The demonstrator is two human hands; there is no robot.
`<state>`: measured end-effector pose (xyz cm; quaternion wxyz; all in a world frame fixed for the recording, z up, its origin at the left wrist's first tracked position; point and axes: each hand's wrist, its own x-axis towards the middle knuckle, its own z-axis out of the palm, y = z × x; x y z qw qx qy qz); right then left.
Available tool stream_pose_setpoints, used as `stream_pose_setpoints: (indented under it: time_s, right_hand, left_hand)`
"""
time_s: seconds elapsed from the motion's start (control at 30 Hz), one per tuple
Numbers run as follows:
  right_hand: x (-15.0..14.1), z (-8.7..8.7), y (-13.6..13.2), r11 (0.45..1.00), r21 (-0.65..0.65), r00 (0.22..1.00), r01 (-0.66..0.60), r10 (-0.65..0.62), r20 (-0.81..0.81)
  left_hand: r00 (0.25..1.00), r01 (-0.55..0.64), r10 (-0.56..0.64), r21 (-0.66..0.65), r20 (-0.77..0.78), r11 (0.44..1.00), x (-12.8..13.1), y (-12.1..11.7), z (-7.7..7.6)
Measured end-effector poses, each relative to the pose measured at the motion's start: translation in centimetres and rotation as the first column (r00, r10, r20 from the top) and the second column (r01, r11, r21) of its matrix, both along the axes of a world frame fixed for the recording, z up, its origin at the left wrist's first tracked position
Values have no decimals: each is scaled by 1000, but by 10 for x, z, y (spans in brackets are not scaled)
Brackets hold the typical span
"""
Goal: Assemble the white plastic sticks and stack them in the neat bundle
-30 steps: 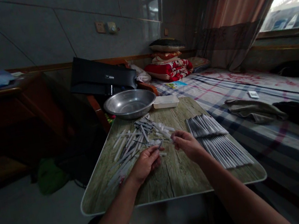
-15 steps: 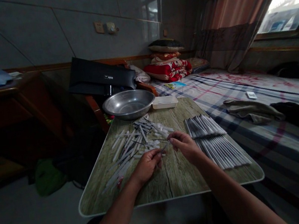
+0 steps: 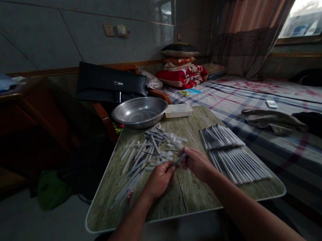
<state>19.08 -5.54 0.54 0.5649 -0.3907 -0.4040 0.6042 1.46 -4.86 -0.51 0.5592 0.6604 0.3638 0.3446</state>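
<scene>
Low over the wood-patterned table (image 3: 189, 198), my left hand (image 3: 160, 180) is closed, thumb and fingers pinching one end of a thin pale stick (image 3: 179, 159). My right hand (image 3: 196, 164) grips the stick's other end, its fingertips close to the left ones. A thin dark line shows just beyond the right fingers; whether it belongs to the held piece I cannot tell. Loose pale sticks and short pieces (image 3: 137, 165) lie scattered left of and behind my hands. To the right, similar sticks are lined up in an upper row (image 3: 222, 137) and a lower row (image 3: 239, 165).
A wide metal basin (image 3: 141, 117) and a shallow white tray (image 3: 178, 111) sit at the table's far end. Behind them, a large black flat object (image 3: 111, 81) leans on a wooden chair. A bed (image 3: 283, 133) with clothes and a phone-like item borders the right side.
My right hand has shifted slightly down and left, nearer my left hand. More of the pale stick now shows between the hands. The camera view has moved a little.
</scene>
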Motion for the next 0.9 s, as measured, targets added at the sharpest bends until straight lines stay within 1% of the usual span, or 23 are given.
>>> stream_pose_setpoints:
  time_s: [0.1,0.17,0.27,0.33,0.5,0.6,0.77,0.9]
  right_hand:
    - [-10,-1,-4,996,-64,994,-63,57,-96]
    - [-15,0,-6,986,-107,984,-129,115,-134]
    - [-21,3,-11,955,-172,957,-240,204,-207]
    - [-23,6,-13,947,-176,943,-269,222,-247]
    - [-27,9,-17,962,-123,954,-243,214,-209]
    - [-29,8,-18,972,-101,960,-210,186,-208]
    - [-31,9,-17,983,-63,960,-173,155,-233]
    - [-31,7,-18,984,-55,950,-169,148,-275]
  left_hand:
    - [1000,-12,12,57,-4,998,1,-2,7]
    - [1000,-1,1,70,8,998,3,-3,10]
    - [1000,-1,-1,83,21,997,7,-5,9]
    - [1000,-29,28,112,14,993,9,-7,7]
    - [995,-95,92,195,24,976,11,-9,6]
    - [993,-111,119,247,-19,963,12,-10,6]
    - [978,-169,195,267,-74,949,15,-12,5]
    - [968,-141,197,311,-156,940,17,-13,6]
